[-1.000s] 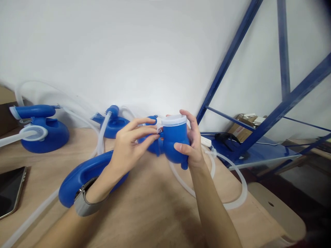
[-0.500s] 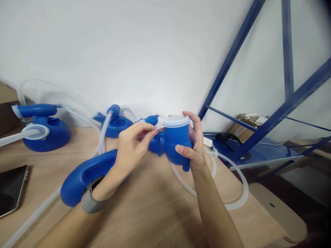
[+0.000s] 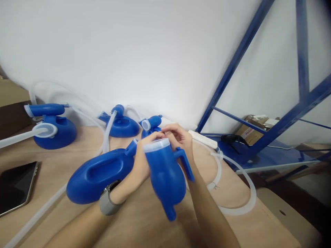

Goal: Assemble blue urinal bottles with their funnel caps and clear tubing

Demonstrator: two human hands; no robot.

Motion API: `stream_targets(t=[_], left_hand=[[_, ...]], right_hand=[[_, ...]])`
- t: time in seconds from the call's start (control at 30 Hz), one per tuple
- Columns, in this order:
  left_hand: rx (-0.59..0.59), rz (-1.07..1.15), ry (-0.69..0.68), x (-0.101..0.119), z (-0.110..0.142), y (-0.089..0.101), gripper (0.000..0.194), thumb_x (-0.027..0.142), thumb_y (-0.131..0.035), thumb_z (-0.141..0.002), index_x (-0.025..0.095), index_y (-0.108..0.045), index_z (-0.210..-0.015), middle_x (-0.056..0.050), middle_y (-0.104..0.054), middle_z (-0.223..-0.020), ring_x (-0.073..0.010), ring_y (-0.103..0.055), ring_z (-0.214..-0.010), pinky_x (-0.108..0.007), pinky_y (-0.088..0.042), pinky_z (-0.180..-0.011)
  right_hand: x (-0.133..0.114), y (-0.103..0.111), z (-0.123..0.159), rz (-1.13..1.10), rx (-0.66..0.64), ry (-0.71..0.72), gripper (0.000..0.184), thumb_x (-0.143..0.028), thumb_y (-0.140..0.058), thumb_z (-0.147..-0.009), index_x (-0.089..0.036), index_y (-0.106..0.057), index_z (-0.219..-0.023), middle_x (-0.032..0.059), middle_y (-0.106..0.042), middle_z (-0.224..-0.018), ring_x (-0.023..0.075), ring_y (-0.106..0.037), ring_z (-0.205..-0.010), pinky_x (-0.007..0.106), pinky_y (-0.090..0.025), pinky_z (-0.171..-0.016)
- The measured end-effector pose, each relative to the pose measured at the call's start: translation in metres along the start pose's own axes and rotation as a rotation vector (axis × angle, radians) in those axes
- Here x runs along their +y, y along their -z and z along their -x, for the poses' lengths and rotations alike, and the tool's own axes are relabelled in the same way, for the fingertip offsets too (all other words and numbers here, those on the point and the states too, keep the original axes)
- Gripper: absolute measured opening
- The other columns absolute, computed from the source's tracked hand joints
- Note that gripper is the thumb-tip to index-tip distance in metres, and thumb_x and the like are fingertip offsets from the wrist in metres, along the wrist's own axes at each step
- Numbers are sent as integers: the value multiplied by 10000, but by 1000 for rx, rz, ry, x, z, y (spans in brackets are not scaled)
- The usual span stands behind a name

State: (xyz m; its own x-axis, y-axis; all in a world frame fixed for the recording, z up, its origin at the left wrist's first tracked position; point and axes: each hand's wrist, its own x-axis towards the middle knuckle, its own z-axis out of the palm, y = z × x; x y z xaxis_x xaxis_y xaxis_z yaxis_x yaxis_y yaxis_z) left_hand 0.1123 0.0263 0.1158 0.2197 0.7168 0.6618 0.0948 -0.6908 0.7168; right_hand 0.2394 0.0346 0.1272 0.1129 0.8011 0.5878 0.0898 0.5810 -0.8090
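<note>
On the counter [image 3: 144, 224], a long blue bottle [image 3: 86, 177] lies just beside the left hand [image 3: 142, 158]. A blue jug [image 3: 167, 179] tilts in front of that hand and the right hand [image 3: 183, 139]. The hands are together, fingertips meeting behind the white rim [image 3: 156, 145]; their hold is hidden. Probably best: brace the jug against the left palm, keeping fingertip pressure light and even.

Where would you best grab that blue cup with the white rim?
Grip the blue cup, I'd say, round its upper body just below the white rim, from the near side: that's unobstructed, while the left hand and right hand are behind and a strip juts out right. The wider bulge beneath should help stop slipping.
</note>
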Motion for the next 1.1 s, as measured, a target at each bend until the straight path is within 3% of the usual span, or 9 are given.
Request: stream_targets(t=[0.13,0.23,0.3,0.37,0.47,0.6,0.73,0.87,1.1], left_hand=[[125,81,135,-12,-12,18,38,236,-637,-913,206,-658,-905,-17,-768,-888,-210,-736,-832,-313,-585,-741],[266,-127,100,-15,-21,35,52,175,-618,-873,196,-663,-888,-10,-742,-876,-187,-705,-799,-283,-542,-724],[364,-248,80,-17,-25,42,76,167,-595,-888,196,-660,-912,-11,-730,-893,-170,-694,-759,-270,-533,-703],[433,-299,62,-17,-27,45,87,183,-574,-925,198,-654,-956,-12,-718,-928,-153,-690,-720,-262,-537,-685],[443,-291,2,-14,-25,44,83,186,-560,-957,197,-637,-986,-11,-700,-956,-133,-695,-687,-256,-555,-672],[446,-279,-78,-8,-22,44,82,197,-555,-997,192,-637,-994,-9,-690,-961,-121,-701,-680,-246,-570,-653],[427,-475,-298,-6,-20,42,126,143,-554,-1002,195,-665,-973,-13,-722,-909,-154,-724,-824,-247,-575,-725],[385,-550,-416,-5,-19,39,212,94,-490,-1013,203,-672,-1011,-27,-752,-954,-151,-726,-868,-238,-568,-729],[330,-497,-363,-9,-23,45,224,63,-517,-972,193,-700,-969,-18,-769,-907,-150,-732,-828,-235,-574,-737]], right_hand=[[-2,18,-9,-191,-118,-246,414,-612,-628,-945,-255,-732,-1126,70,-765,-1159,260,-748,-1025,408,-623,-871],[-18,29,-5,-96,-210,-194,514,-699,-527,-982,-286,-722,-1217,82,-726,-1276,290,-695,-1197,475,-566,-1026],[-28,28,4,67,-311,-97,589,-691,-680,-898,-320,-658,-1354,83,-642,-1425,318,-591,-1358,520,-479,-1148],[-30,17,14,210,-373,-55,919,-616,-895,-712,-343,-519,-1504,91,-514,-1567,360,-458,-1482,562,-405,-1215],[-17,-8,23,244,-238,-61,1249,-467,-993,-600,-338,-279,-1616,126,-515,-1546,369,-509,-1438,560,-455,-1178],[-3,-25,18,-2,40,-79,1125,-402,-959,-652,-290,-251,-1518,79,-728,-1173,293,-728,-1095,462,-599,-974],[-12,-11,10,-108,136,-22,802,-426,-932,-665,-270,-485,-1312,66,-749,-1180,274,-732,-1096,411,-602,-964],[-16,4,8,-123,49,-33,763,-499,-938,-638,-233,-637,-1287,101,-742,-1288,324,-696,-1215,445,-572,-1059],[-22,15,10,-122,-157,-77,817,-493,-951,-641,-222,-655,-1352,107,-745,-1313,346,-699,-1234,462,-595,-1040]])
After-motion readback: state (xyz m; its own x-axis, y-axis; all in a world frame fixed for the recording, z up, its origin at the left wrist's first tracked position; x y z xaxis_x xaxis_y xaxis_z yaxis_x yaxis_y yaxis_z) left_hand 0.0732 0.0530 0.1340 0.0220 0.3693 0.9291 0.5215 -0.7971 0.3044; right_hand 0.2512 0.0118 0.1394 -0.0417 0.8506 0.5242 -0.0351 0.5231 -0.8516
